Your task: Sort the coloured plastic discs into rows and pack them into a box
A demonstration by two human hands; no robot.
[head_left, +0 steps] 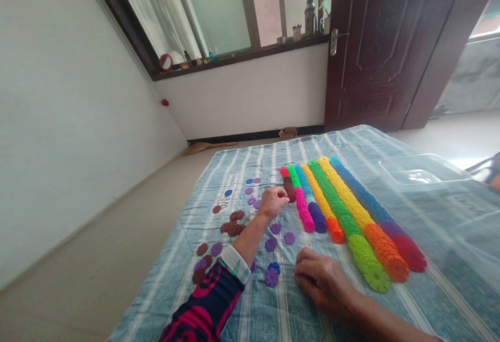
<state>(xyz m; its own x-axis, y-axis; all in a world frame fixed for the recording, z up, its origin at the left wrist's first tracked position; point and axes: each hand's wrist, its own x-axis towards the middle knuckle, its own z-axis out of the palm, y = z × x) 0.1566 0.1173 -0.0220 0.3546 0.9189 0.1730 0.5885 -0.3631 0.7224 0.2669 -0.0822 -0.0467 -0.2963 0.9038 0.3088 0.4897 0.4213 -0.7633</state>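
Left hand (273,202) mid-frame, fingers closed, tips pinching the brown disc column (289,190) that sits just right of them, leftmost of the coloured rows (344,211). Right hand (322,279) lower centre, fingers curled on the striped cloth (281,316); can't tell if it holds anything. Purple discs (272,275) just left.

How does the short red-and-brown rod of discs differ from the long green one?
The red-and-brown rod is far shorter than the green rod. The left hand pinches the red-and-brown rod; the green rod lies untouched. Both are stacked discs lying on the cloth.
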